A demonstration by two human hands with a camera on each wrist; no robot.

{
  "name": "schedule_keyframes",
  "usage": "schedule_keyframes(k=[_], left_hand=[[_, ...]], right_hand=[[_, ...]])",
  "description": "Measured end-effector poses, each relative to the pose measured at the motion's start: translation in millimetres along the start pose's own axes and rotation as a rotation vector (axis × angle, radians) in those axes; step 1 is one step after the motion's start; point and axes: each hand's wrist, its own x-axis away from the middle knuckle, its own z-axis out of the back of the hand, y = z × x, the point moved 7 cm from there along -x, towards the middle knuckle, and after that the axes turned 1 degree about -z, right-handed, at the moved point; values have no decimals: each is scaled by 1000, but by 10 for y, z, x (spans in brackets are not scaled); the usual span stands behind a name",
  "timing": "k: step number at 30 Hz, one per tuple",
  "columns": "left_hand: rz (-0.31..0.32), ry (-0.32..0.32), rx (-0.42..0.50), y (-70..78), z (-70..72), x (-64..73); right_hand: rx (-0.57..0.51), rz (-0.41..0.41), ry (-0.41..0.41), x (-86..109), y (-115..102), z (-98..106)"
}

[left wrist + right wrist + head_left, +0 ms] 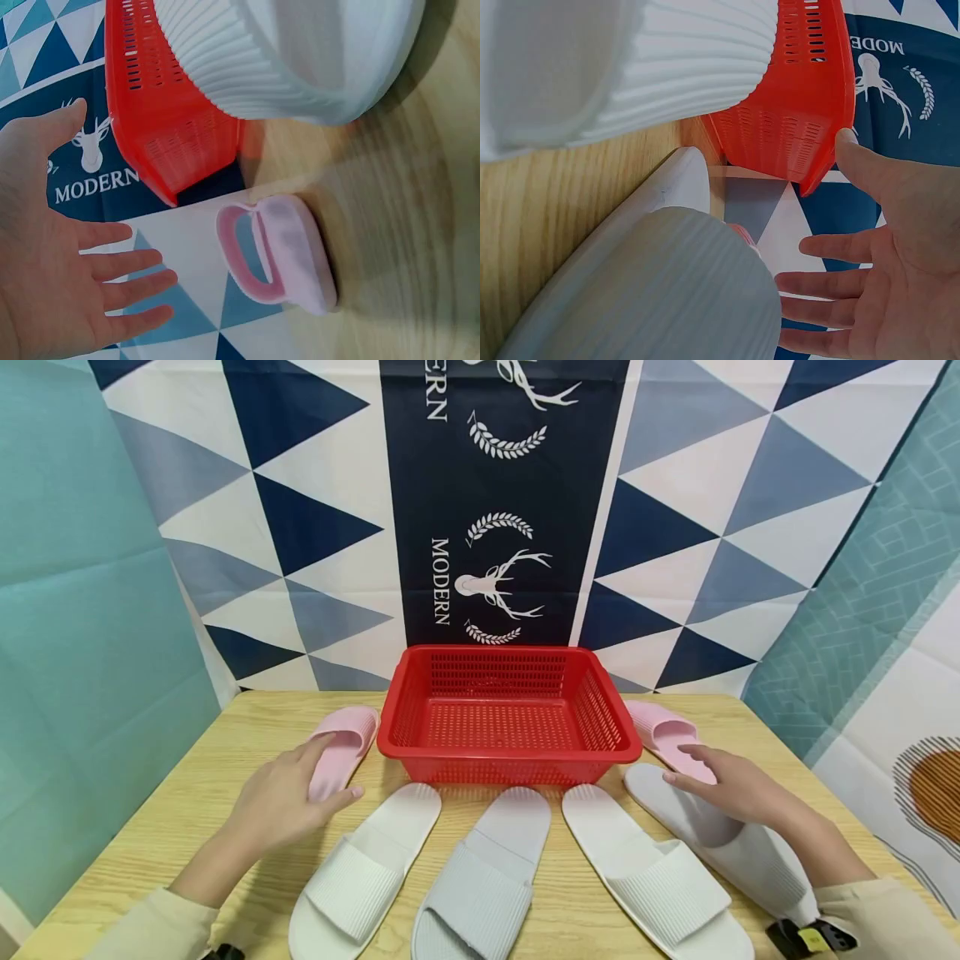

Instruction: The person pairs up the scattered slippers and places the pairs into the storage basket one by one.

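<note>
My left hand point(281, 797) hovers by the pink slipper point(341, 752) at the left of the basket, fingers spread and nothing held. In the left wrist view that pink slipper point(289, 251) lies on the wood, apart from the fingers. My right hand point(731, 785) is spread over the grey slipper point(720, 835) and the near end of the other pink slipper point(671, 739). The right wrist view shows its straight fingers point(829, 283) holding nothing; the grey slipper point(675, 292) hides most of the pink one there.
A red plastic basket point(510, 753) with perforated walls stands at the table's back middle. In front lie a white slipper point(360, 877), a light grey slipper point(480, 885) and another white slipper point(667, 885). Patterned cloth point(322, 527) hangs behind the wooden table point(187, 793).
</note>
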Motion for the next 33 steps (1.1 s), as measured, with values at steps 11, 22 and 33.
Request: schedule_keyframes(k=[11, 22, 33], left_hand=[[23, -24, 13, -4, -113, 126], [5, -16, 35, 16, -148, 205], [50, -75, 45, 38, -186, 263]], right_hand=[[-8, 27, 15, 69, 9, -31], [-10, 0, 13, 183, 26, -82], [-31, 18, 20, 274, -27, -171]])
